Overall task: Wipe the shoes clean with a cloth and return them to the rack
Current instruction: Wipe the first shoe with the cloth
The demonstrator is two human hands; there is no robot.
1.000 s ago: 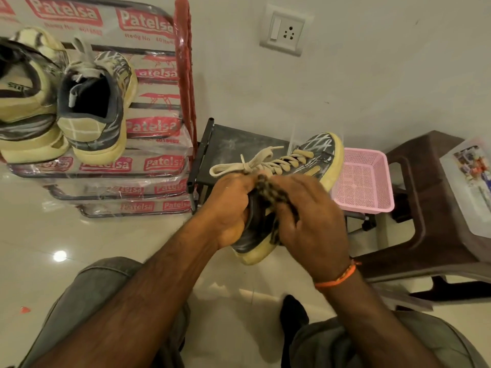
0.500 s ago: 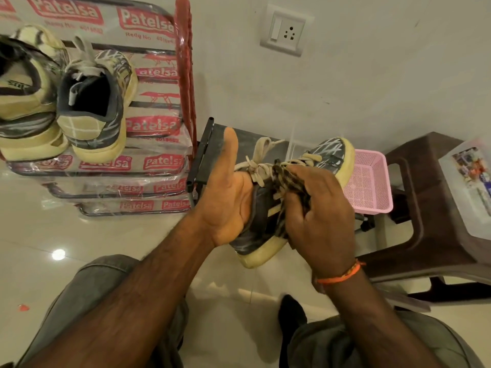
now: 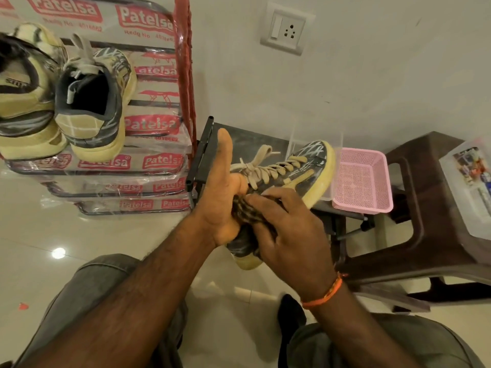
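A dark sneaker [image 3: 300, 171] with a yellow sole and beige laces is held in the air in front of me, toe pointing up and right. My left hand [image 3: 223, 200] grips its heel end, thumb sticking straight up. My right hand [image 3: 289, 235] presses a dark checked cloth [image 3: 245, 208] against the shoe's side near the collar. The shoe rack [image 3: 148, 166], wrapped in plastic printed "Patelsa", stands at the left with a matching sneaker [image 3: 93, 102] and another yellow-soled shoe [image 3: 24, 88] on its top shelf.
A small black stand [image 3: 202, 152] sits behind the held shoe, with a pink plastic basket [image 3: 364, 179] on its right part. A brown plastic stool [image 3: 425, 221] at the right carries a clear box [image 3: 470, 187]. A wall socket [image 3: 285, 29] is above. My knees frame the tiled floor.
My left thumb has lifted off the shoe and points up. The right hand with the cloth slid up toward the laces, then back down to the collar side. The shoe's toe rose slightly.
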